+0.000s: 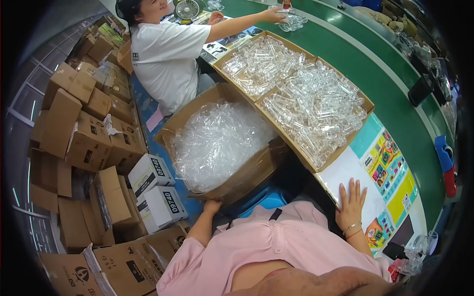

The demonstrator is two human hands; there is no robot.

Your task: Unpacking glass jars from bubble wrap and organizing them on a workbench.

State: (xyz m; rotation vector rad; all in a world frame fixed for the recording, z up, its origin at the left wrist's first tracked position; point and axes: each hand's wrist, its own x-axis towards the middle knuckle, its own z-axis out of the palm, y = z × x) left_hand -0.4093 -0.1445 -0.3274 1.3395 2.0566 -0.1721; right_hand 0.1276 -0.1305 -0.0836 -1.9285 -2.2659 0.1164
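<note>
My left hand (213, 205) grips the near lower edge of an open cardboard box (247, 176), with its fingertips partly hidden by the cardboard. Inside that box is a big heap of clear, crinkled plastic pieces (217, 148), perhaps bags or film. My right hand (351, 204) lies flat with fingers spread on the white, print-covered table edge, holding nothing. Just beyond it stand two shallow cardboard trays (340, 159), side by side. Both are filled with small clear plastic tube-like parts (316, 108).
A co-worker in a white shirt (168, 59) reaches over the green conveyor belt (345, 47) toward clear plastic parts. Stacked cartons (89, 140) and white boxes (165, 206) line the left. A small fan (187, 9) stands at the back. A blue tape dispenser (443, 148) is at right.
</note>
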